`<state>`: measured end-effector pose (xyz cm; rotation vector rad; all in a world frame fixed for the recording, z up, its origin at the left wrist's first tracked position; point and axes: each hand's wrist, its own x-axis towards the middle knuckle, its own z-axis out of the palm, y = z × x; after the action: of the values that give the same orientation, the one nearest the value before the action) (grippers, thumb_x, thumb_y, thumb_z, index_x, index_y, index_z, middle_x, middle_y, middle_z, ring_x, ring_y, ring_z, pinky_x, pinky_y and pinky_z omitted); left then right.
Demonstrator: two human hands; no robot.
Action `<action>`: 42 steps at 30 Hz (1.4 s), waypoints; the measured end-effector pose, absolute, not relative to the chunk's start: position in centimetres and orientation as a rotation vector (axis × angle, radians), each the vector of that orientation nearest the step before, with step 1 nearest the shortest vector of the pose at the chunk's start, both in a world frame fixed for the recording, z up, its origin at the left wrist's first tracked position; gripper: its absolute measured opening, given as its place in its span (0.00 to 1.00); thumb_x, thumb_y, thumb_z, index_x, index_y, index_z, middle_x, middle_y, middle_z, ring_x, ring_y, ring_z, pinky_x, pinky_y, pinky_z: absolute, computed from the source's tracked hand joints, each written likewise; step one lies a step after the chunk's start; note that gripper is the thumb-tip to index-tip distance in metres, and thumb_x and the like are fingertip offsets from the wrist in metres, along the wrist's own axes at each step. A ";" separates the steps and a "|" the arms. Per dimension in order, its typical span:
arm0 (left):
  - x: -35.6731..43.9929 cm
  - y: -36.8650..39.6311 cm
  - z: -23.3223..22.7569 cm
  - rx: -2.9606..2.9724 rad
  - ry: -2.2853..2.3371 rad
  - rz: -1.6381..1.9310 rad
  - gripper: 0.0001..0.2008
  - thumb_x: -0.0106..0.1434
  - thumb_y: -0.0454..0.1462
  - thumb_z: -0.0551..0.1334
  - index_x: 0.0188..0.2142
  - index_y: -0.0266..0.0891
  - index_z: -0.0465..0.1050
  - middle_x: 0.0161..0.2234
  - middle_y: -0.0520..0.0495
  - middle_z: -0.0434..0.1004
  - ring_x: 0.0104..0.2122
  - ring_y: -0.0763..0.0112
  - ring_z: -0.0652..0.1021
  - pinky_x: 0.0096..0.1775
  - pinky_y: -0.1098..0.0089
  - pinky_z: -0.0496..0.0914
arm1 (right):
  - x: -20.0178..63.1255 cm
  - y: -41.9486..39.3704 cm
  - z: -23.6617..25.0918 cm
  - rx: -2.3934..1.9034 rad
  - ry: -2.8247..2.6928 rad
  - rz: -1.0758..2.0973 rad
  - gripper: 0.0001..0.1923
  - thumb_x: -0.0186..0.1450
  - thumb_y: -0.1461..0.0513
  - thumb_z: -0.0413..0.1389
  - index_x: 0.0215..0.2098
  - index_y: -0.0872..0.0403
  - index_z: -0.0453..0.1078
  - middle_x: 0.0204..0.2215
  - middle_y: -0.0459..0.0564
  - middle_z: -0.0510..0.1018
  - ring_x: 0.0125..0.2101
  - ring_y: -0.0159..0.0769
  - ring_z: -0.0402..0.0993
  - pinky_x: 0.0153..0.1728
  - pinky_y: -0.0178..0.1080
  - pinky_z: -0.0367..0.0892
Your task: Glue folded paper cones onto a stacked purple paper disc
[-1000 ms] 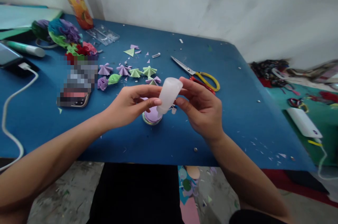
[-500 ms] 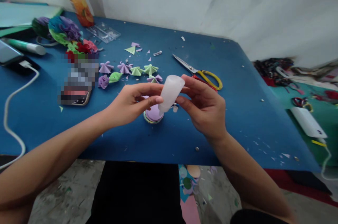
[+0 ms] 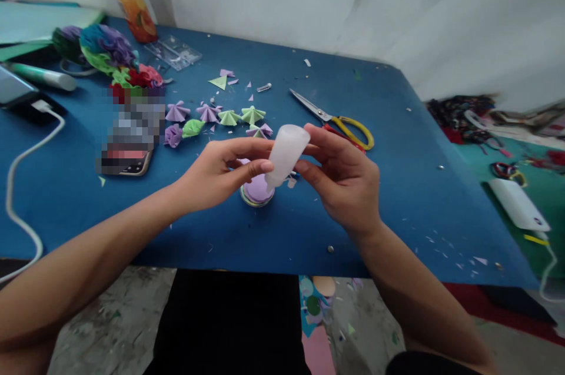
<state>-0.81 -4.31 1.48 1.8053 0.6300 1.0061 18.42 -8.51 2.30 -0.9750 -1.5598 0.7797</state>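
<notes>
A translucent white squeeze bottle (image 3: 288, 154) is held tilted, its narrow end down and its base up. My left hand (image 3: 225, 169) is closed on its left side, with the thumb against the lower part. The fingers of my right hand (image 3: 346, 181) are bent around the bottle's right side, some of them hidden behind it. Under the narrow end lies a stack of round paper discs (image 3: 257, 191), lilac on top. A small white piece (image 3: 292, 182), too small to make out, shows between the bottle and my right thumb.
Folded lilac and green paper pieces (image 3: 229, 118) lie beyond my hands, with scissors (image 3: 338, 122) to the right. A partly blurred phone (image 3: 135, 169), ruffled colourful flowers (image 3: 106, 51) and a drink bottle (image 3: 132, 4) are on the left. Paper scraps dot the blue table (image 3: 419, 186).
Almost nothing differs. The view has shifted very slightly; both hands and the bottle keep the same pose over the discs.
</notes>
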 end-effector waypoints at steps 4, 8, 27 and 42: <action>-0.8 -4.4 1.5 1.816 0.644 1.006 0.15 0.63 0.43 0.61 0.47 0.39 0.74 0.39 0.44 0.80 0.31 0.72 0.78 0.27 0.76 0.74 | 18.4 -8.5 2.3 -0.972 -1.551 0.783 0.21 0.58 0.61 0.62 0.50 0.42 0.69 0.47 0.43 0.76 0.45 0.39 0.76 0.45 0.44 0.76; -0.8 -4.4 1.5 1.821 0.643 1.007 0.15 0.63 0.43 0.61 0.46 0.39 0.75 0.39 0.45 0.80 0.31 0.71 0.78 0.27 0.77 0.74 | 18.4 -8.5 2.3 -1.003 -1.538 0.795 0.21 0.58 0.60 0.63 0.50 0.42 0.69 0.47 0.43 0.76 0.46 0.41 0.75 0.46 0.46 0.75; -0.9 -4.3 1.4 1.828 0.651 0.988 0.19 0.62 0.46 0.60 0.49 0.40 0.73 0.41 0.44 0.79 0.31 0.70 0.79 0.27 0.75 0.74 | 18.4 -8.5 2.3 -1.031 -1.540 0.785 0.21 0.58 0.59 0.62 0.50 0.43 0.69 0.47 0.44 0.76 0.46 0.41 0.75 0.46 0.46 0.75; -0.5 -4.9 0.8 2.212 0.750 1.386 0.13 0.57 0.48 0.65 0.34 0.42 0.75 0.30 0.49 0.79 0.25 0.74 0.75 0.29 0.72 0.72 | 16.8 -9.6 2.0 -1.085 -1.534 0.812 0.30 0.51 0.55 0.67 0.51 0.45 0.67 0.46 0.46 0.76 0.45 0.39 0.75 0.48 0.42 0.73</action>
<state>-0.51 -4.92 0.82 2.2123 0.7496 1.3861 16.80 -9.64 2.02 -1.0851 -1.5344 0.8117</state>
